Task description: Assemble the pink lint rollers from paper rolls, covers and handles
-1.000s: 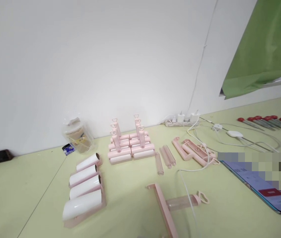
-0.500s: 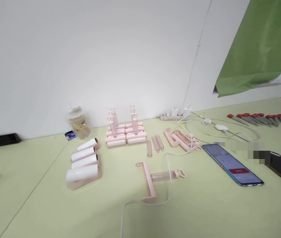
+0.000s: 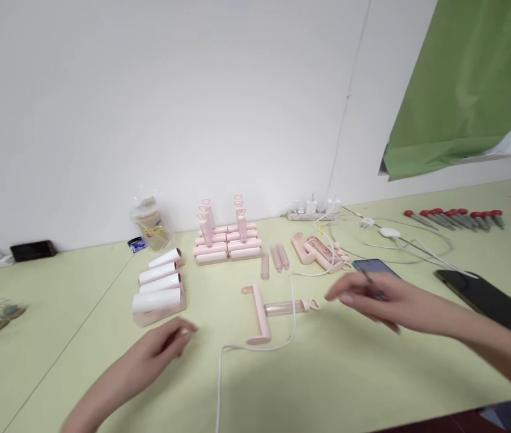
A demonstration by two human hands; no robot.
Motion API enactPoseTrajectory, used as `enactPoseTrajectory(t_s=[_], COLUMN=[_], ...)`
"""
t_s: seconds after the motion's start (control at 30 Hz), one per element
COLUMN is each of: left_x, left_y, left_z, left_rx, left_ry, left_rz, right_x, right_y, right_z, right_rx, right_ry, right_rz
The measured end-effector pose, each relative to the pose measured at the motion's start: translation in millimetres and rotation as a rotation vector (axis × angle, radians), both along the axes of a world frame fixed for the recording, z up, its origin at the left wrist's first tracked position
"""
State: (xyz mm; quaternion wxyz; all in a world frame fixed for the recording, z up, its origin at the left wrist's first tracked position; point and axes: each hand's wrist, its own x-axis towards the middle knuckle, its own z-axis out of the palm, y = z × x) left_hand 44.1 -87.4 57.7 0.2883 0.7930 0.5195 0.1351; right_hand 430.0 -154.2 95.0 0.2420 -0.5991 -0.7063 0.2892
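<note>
Clock taken from the pink bracket (image 3: 261, 316), lying on the green bench (image 3: 282, 391), its clear tube (image 3: 278, 308) pointing to 3 o'clock and tipped with a heart-shaped loop. White cable (image 3: 219, 385) crosses the tube, then bends round the bracket's near end and runs off at 7.

Left hand (image 3: 159, 352) between 8 and 9 o'clock: grip loosely curled, thumb and fingers a bit spread, nothing seen in it. Apart from the bracket; nearest to four white rolls (image 3: 160, 282), stacked in a row between 9 and 10.

Right hand (image 3: 373, 300) at 3 o'clock, fingertips just beside the loop, apparently not touching. Something thin and dark shows at its fingers, blurred; can't tell whether the grip pinches it or how tight it is.

Other stuff: two columns of pink rollers (image 3: 243, 243) with upright clear handles at 11, side by side. Three loose clear tubes (image 3: 276, 258) between 12 and 1. Loose pink brackets (image 3: 325, 258) piled at 2. Power strip (image 3: 298, 215) at 1, by the wall. Lit phone (image 3: 375, 266) between 2 and 3, partly behind the right hand; black phone-like slab (image 3: 485, 294) farther out at 3. Bagged brown item (image 3: 154, 228) at 10.
</note>
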Motion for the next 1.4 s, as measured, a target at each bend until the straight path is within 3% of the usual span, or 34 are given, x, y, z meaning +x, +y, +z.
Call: enactPoseTrajectory(t_s=[0.17, 0.23, 0.33, 0.5, 0.7, 0.87, 1.03, 1.17, 1.23, 1.3, 1.4], left_x=[82, 102, 111, 93, 71, 75, 89, 93, 92, 93, 95], left_y=[48, 57, 60, 66, 85, 78, 61, 59, 61, 62, 61], left_z=[-24.2, -37.9, -51.6, -54.8, -53.5, -48.9, -40.4, -35.2, -34.7, -35.6, -38.5], left_rx=[0.168, 0.178, 0.203, 0.333, 0.433, 0.538, 0.291, -0.028, -0.312, -0.495, -0.496], left_ry=[-0.063, -0.013, 0.029, 0.029, 0.021, -0.294, -0.722, -1.052, -1.040, -0.880, -0.713], left_rz=[-0.345, -0.451, -0.516, -0.452, -0.347, -0.153, -0.040, 0.159, 0.094, -0.001, 0.012], right_x=[-33, -44, -57, -55, -34, -57, -90, -97, -95, -90, -82], right_y=[62, 78, 87, 89, 84, 89, 98, 94, 92, 92, 93], right_z=[-21.3, -36.3, -55.8, -67.0, -58.5, -44.6, -54.3, -68.6, -70.5, -69.7, -66.3], right_rx=[0.213, 0.225, 0.167, 0.087, 0.053, 0.216, 0.255, 0.242, 0.313, 0.392, 0.467], right_ry=[-0.085, -0.126, -0.165, -0.175, -0.188, -0.033, -0.263, -0.352, -0.399, -0.448, -0.464], right_rz=[0.101, 0.151, 0.217, 0.169, 0.114, 0.059, 0.268, 0.233, 0.176, 0.143, 0.197])
